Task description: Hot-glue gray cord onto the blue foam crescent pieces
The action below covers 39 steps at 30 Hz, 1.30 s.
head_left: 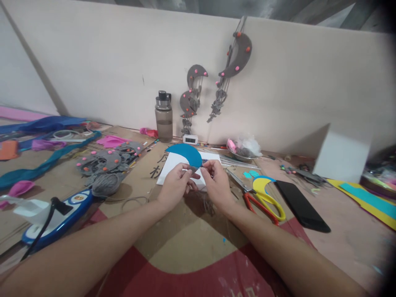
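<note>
My left hand (176,183) and my right hand (216,179) meet over a sheet of white paper (168,167), both with fingers pinched. Between the fingertips is a small greyish piece, too small to name. Grey yarn (208,204) shows in the shadow below my right hand. Just beyond my fingers a blue crescent (187,152) lies over the paper, its lower tip close to them. To the right of my right hand rest scissors (262,200) with red and yellow handles, blades partly spread. A ball of grey yarn (107,184) sits left of my left hand.
A black phone (301,206) and a yellow crescent (262,183) lie at right. A water bottle (163,121) and small digital clock (189,140) stand by the wall. At left are a blue-and-white glue gun-like tool (58,218) and grey decorated pieces (102,161). Grey crescent hangings (243,55) adorn the wall.
</note>
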Motion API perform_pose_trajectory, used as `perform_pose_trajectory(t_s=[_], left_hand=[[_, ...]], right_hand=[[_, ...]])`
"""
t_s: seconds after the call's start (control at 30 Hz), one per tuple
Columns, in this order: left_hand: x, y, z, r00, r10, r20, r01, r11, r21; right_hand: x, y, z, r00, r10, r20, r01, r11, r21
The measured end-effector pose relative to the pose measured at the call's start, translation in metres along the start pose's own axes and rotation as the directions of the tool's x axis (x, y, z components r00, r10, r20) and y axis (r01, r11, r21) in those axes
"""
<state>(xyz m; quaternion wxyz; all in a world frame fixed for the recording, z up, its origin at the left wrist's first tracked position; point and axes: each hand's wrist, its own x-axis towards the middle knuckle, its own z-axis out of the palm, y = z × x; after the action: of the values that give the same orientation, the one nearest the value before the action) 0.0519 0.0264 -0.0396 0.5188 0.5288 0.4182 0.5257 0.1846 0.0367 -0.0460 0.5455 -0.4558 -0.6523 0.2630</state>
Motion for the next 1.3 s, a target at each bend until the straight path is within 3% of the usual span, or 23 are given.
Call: perform_pose_trajectory(t_s=[0.3,0.57,0.73,0.93,1.13,1.3], left_hand=[[0.003,-0.009,-0.002,0.997,0.034,0.068,-0.027,0.994,-0.104],[0.005,-0.012,-0.005,0.992,-0.013,0.123,0.043,0.969,-0.243],[0.007,-0.014,-0.007,0.992,-0.022,0.122,0.059,0.948,-0.312],[0.009,-0.015,-0.008,0.999,0.008,-0.046,-0.017,0.976,-0.215],[0.006,-0.013,-0.005,0.993,0.105,-0.060,-0.105,0.994,-0.001],[0.001,-0.011,-0.004,0.974,0.207,-0.089,-0.188,0.965,0.180]], right_hand=[[0.003,0.001,0.001,0.997,0.074,0.016,-0.075,0.994,0.080],[0.007,0.009,0.002,0.965,0.227,0.134,-0.257,0.925,0.281],[0.007,0.009,0.002,0.958,0.217,0.190,-0.271,0.903,0.334],[0.003,0.004,0.003,0.974,0.153,0.164,-0.193,0.947,0.257],[0.003,0.001,0.003,0.976,0.162,0.144,-0.189,0.961,0.203],[0.002,-0.003,0.004,0.990,0.097,0.106,-0.109,0.988,0.110]])
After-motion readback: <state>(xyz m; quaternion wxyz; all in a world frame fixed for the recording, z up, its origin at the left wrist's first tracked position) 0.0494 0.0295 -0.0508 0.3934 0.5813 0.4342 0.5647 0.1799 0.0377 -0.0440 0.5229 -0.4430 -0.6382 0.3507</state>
